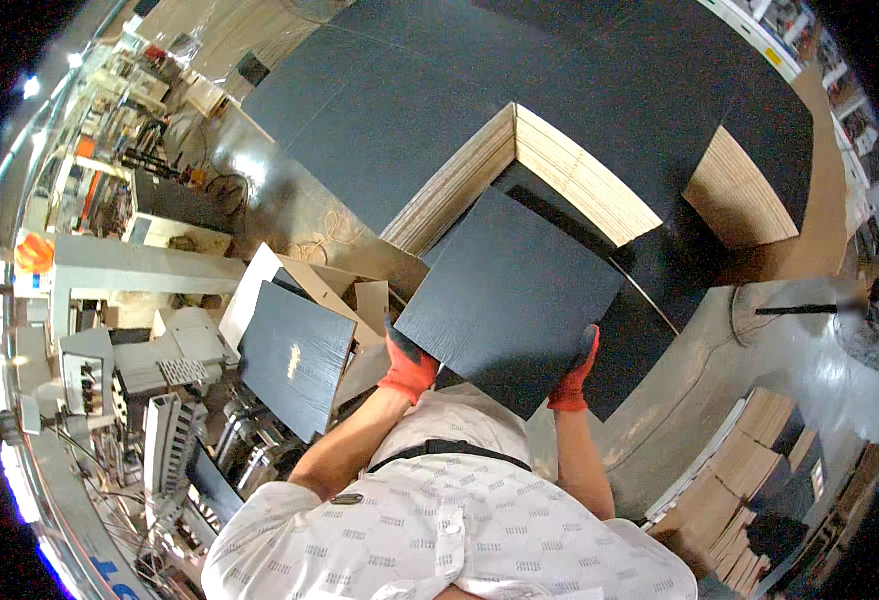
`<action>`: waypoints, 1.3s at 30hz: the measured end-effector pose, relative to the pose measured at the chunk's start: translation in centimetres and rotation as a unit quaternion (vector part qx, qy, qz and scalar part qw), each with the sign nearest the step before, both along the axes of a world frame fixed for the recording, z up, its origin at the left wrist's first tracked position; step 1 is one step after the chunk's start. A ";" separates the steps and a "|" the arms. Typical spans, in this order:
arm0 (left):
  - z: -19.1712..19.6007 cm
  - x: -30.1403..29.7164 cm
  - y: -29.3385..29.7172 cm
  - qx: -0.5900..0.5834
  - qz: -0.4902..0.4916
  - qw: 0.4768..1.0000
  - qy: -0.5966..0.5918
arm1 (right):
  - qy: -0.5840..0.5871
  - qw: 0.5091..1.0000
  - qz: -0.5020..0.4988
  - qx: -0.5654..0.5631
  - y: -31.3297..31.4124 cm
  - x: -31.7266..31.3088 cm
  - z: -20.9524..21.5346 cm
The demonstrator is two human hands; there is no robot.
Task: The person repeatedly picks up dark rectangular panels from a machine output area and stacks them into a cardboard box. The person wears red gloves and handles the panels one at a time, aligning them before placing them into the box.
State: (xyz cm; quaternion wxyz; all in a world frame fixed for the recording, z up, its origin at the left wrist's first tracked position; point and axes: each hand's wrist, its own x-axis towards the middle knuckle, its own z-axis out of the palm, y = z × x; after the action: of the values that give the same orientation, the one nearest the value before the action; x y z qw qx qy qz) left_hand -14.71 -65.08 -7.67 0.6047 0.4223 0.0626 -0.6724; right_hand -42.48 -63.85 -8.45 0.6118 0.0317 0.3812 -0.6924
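Observation:
Between my hands I hold a flat black board [509, 290] with a faint wood-grain surface, tilted in front of my waist. My left hand [408, 362], in a red glove with dark fingers, grips its left lower edge. On its right lower edge my right hand [576, 370] is closed, gloved the same way. Both sets of fingertips are hidden under the board. Beyond it rise large stacks of black-topped boards [399, 90] with pale layered edges [584, 180]. Part of another dark board surface [634, 350] shows below and right of the held one.
Left of me, a black panel [297, 355] with a pale scuffed spot leans on an open cardboard box [329, 285]. Grey machinery [174, 360] stands farther left. Flat cardboard pieces [739, 460] are stacked at lower right. A pedestal fan [844, 308] stands at far right.

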 end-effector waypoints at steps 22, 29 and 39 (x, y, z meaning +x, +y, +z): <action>1.0 -4.2 -13.2 -0.164 0.085 0.980 0.077 | 0.027 0.993 0.066 -0.090 -8.8 0.8 0.7; -6.6 1.0 -9.4 -0.064 0.020 0.995 -0.070 | 0.108 0.993 0.038 0.021 -7.7 1.3 1.2; 4.9 9.7 10.3 -0.161 0.061 0.932 -0.319 | 0.162 0.967 0.165 0.110 1.7 -2.2 -4.4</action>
State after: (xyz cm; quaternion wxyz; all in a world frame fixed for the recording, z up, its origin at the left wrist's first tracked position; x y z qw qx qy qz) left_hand -5.01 -54.78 -2.74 0.6923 0.5069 -0.2172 -0.4655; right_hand -44.64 -62.12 -12.88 0.6405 -0.0770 0.5490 -0.5314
